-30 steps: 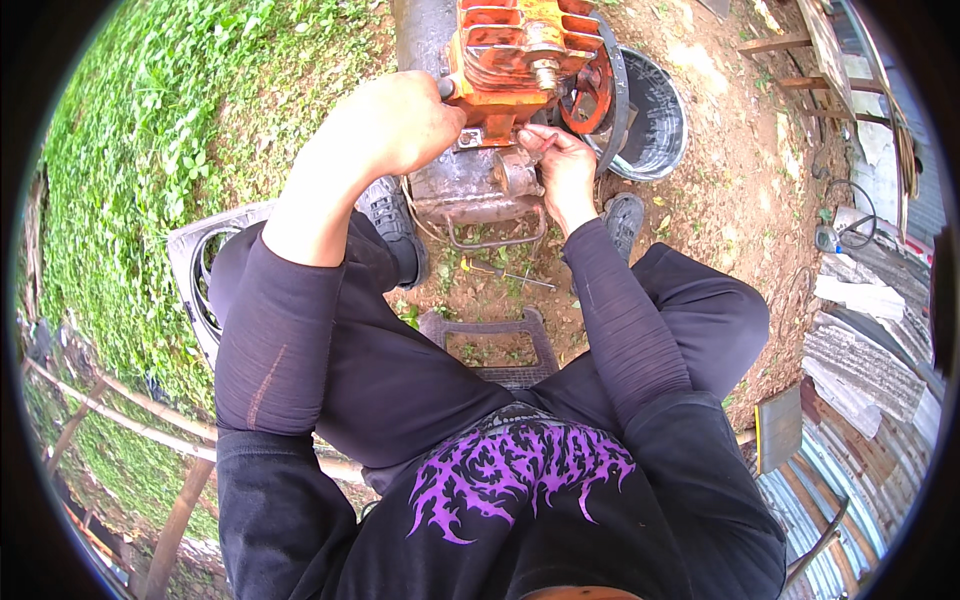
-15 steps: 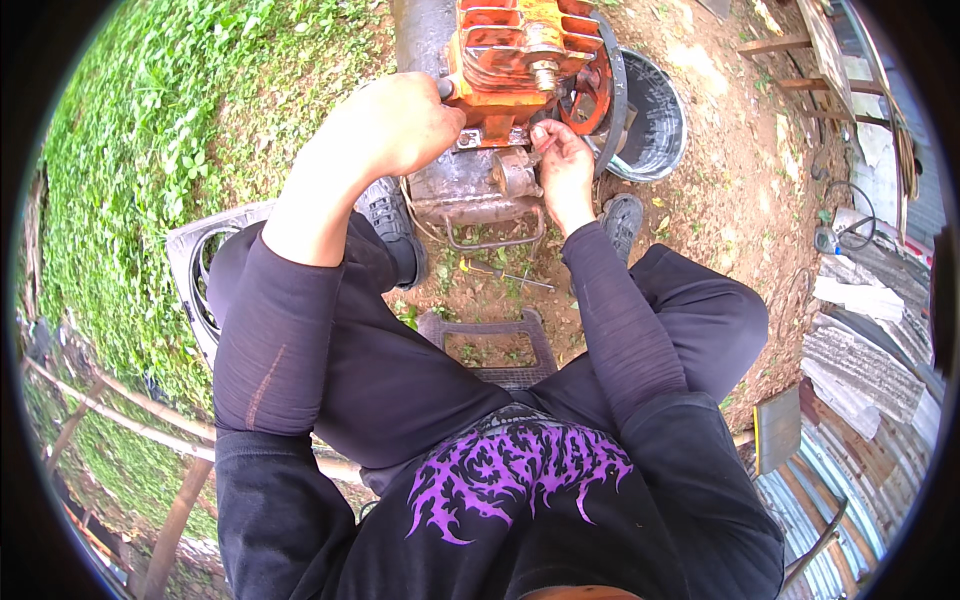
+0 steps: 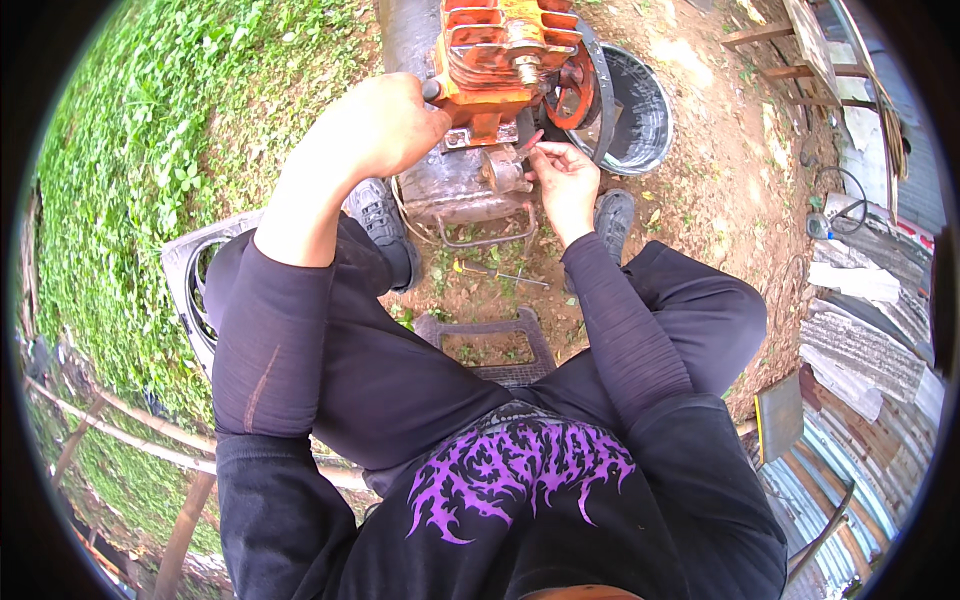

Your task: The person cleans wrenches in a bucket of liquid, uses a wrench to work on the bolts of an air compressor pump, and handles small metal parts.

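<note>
An orange finned air compressor pump (image 3: 490, 75) sits on a worn metal tank (image 3: 455, 190). My left hand (image 3: 390, 125) is closed at the pump's lower left side, beside a dark round knob (image 3: 431, 91); its fingertips and anything in them are hidden. My right hand (image 3: 564, 182) is by the tank's near right end, thumb and fingers pinched beside a rusty cylindrical fitting (image 3: 504, 170). A thin reddish piece (image 3: 534, 139) shows just above those fingers; what they grip is too small to name. The pump's dark-rimmed flywheel (image 3: 602, 95) stands just beyond my right hand.
A black bucket (image 3: 660, 125) stands right of the flywheel. On the dirt lies a screwdriver (image 3: 500, 272) with a yellow and black handle. A dark plastic frame (image 3: 538, 338) is between my legs. Grass (image 3: 130, 190) covers the left; corrugated sheets (image 3: 865, 350) lie at right.
My right hand has drawn slightly down from the pump's base to the rusty fitting, and the reddish piece now shows above its fingers. My left hand keeps its place on the pump.
</note>
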